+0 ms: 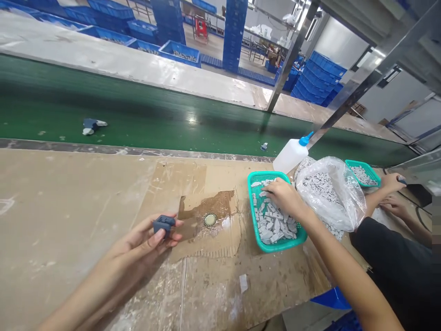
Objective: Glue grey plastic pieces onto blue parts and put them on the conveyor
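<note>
My left hand [151, 241] is closed around a dark blue-grey plastic part [164, 224] with a slot in its top, held above the bench. My right hand [283, 195] reaches into a green mesh basket [253, 216]. Its fingers are bent together at the small light-grey plastic pieces [275, 225] there; what lies between the fingertips cannot be made out. Between my hands lies a torn cardboard sheet [196, 246] with a wet brown stain. On it sits a small round cap-like dish [210, 220] with pale contents.
A white bottle with a blue nozzle [291, 154] stands behind the basket. Right of it are a clear bag of grey pieces [330, 188] and another green basket [363, 172]. A co-worker's hands [392, 184] are at far right. Along the back runs a green conveyor belt [155, 124] carrying parts.
</note>
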